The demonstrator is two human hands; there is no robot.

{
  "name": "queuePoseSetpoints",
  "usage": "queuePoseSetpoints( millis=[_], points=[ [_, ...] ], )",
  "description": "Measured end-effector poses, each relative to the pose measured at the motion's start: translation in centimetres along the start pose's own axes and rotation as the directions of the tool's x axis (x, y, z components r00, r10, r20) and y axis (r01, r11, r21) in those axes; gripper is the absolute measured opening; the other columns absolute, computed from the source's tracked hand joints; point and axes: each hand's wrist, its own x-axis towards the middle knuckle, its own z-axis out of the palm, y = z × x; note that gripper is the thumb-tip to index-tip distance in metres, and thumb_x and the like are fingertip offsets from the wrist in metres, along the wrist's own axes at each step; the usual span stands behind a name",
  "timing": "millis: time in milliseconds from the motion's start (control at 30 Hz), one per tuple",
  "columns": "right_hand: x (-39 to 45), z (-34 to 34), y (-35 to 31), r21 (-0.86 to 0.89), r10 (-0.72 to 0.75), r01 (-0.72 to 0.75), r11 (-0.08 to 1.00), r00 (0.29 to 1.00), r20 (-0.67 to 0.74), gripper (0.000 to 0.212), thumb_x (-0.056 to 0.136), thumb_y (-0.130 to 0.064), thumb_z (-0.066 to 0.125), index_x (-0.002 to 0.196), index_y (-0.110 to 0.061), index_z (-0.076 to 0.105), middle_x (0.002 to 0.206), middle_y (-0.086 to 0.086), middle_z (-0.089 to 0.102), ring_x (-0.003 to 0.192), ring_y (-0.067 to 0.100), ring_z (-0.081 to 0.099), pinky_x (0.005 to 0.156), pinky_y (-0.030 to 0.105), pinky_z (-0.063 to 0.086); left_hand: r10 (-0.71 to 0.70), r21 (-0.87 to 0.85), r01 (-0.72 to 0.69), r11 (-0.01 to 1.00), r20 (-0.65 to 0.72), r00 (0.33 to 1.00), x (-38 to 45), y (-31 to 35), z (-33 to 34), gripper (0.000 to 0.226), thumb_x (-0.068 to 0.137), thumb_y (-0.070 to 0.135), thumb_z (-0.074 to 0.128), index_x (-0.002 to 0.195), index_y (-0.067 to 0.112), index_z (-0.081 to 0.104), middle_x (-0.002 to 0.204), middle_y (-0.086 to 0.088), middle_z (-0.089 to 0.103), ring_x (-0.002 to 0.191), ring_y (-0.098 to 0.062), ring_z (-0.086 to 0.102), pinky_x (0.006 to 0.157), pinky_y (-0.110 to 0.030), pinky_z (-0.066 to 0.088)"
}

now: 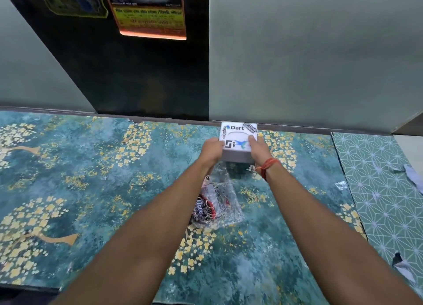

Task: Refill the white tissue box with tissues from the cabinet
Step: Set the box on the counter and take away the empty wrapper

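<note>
A white tissue box (238, 138) with stickers on its top, one reading "Dart", is near the table's back edge by the wall. My left hand (211, 151) grips its left side and my right hand (258, 150) grips its right side, a red thread around that wrist. The oval slot in the top shows no tissue. A clear plastic tissue packet (217, 204) with dark and red print lies on the table below the box, between my forearms. No cabinet is visible.
The table (91, 178) has a teal floral cover, with a green geometric sheet (384, 190) at the right, torn in places. A dark panel (137, 64) bearing a calendar stands against the grey wall behind.
</note>
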Motion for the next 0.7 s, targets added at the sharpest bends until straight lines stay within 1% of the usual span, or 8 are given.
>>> queuePoseSetpoints(
  millis=[100,200,267,333,433,500,600,700],
  points=[
    [3.0,0.5,0.2,-0.129,-0.078,0.073,0.989,0.996,-0.035,0.042,0.103,-0.026,0.036,0.136,-0.002,0.044,0.132,0.015,0.056,0.114,0.03,0.056,0.097,0.038,0.046,0.055,0.104,-0.05,0.993,-0.047,0.997,3.0,-0.5,0.5,0.029,0.1,0.007,0.042,0.12,0.0,0.062,0.111,-0.01,0.066,0.08,-0.011,0.056,0.052,-0.017,0.041],
    [4.6,0.5,1.6,-0.124,-0.136,0.134,0.983,0.991,-0.008,0.041,0.101,-0.021,0.039,0.138,-0.005,0.046,0.14,0.016,0.053,0.124,0.032,0.054,0.105,0.041,0.044,0.078,0.122,-0.074,0.99,-0.027,0.997,4.3,-2.1,0.4,0.034,0.1,0.009,0.043,0.13,0.006,0.059,0.127,-0.012,0.066,0.095,-0.02,0.06,0.064,-0.026,0.046],
    [4.1,-0.1,2.3,-0.043,-0.141,0.14,0.989,0.989,-0.031,0.049,0.098,-0.026,0.046,0.144,-0.011,0.042,0.146,0.013,0.048,0.129,0.029,0.051,0.108,0.048,0.043,0.08,0.181,-0.079,0.98,0.001,0.997,3.8,-3.1,-0.3,0.045,0.102,0.018,0.043,0.146,0.01,0.043,0.147,-0.012,0.052,0.121,-0.028,0.057,0.084,-0.032,0.049],
    [0.7,-0.9,2.4,0.051,-0.125,0.132,0.99,0.984,-0.128,0.056,0.092,-0.031,0.054,0.144,-0.016,0.041,0.144,0.006,0.048,0.122,0.024,0.055,0.105,0.049,0.046,0.082,0.345,-0.074,0.936,-0.006,0.997,2.4,-4.3,-1.9,0.063,0.101,0.029,0.045,0.157,0.014,0.02,0.162,-0.011,0.029,0.145,-0.032,0.035,0.11,-0.039,0.036],
    [-7.3,-1.6,4.8,0.036,-0.048,0.059,0.998,0.965,-0.257,0.044,0.095,-0.021,0.055,0.137,-0.013,0.044,0.109,0.002,0.056,0.079,0.011,0.055,0.076,0.035,0.053,-0.001,0.805,-0.018,0.593,0.023,1.0,0.3,-6.8,-5.2,0.061,0.093,0.032,0.052,0.149,0.013,0.036,0.155,-0.022,0.033,0.139,-0.042,0.036,0.114,-0.05,0.034],
    [-12.0,-1.4,7.6,0.045,0.057,-0.045,0.998,0.939,-0.338,0.041,0.093,-0.019,0.059,0.131,-0.008,0.047,0.108,0.006,0.06,0.082,0.015,0.053,0.067,0.028,0.045,-0.064,0.891,0.001,0.455,0.031,0.997,-1.7,-8.1,-6.6,0.039,0.086,0.025,0.053,0.121,0.008,0.058,0.132,-0.025,0.056,0.119,-0.041,0.054,0.1,-0.045,0.048],
    [-15.7,-0.2,11.2,0.102,0.244,-0.223,0.969,0.919,-0.311,0.054,0.08,-0.026,0.073,0.124,-0.006,0.049,0.12,0.016,0.059,0.102,0.029,0.058,0.088,0.035,0.049,-0.099,0.781,0.077,0.62,-0.019,0.995,-5.0,-8.2,-7.1,0.016,0.087,0.011,0.054,0.085,0.0,0.065,0.09,-0.026,0.067,0.089,-0.038,0.065,0.071,-0.036,0.051],
    [-16.3,0.3,12.6,0.225,0.409,-0.381,0.897,0.908,-0.093,0.052,0.054,-0.039,0.081,0.088,-0.009,0.055,0.084,0.016,0.055,0.069,0.03,0.058,0.061,0.04,0.054,-0.123,0.534,0.127,0.836,-0.042,0.991,-7.0,-7.8,-6.8,0.028,0.091,0.002,0.055,0.064,0.011,0.053,0.065,-0.007,0.053,0.074,-0.027,0.057,0.06,-0.029,0.044]
  ],
)
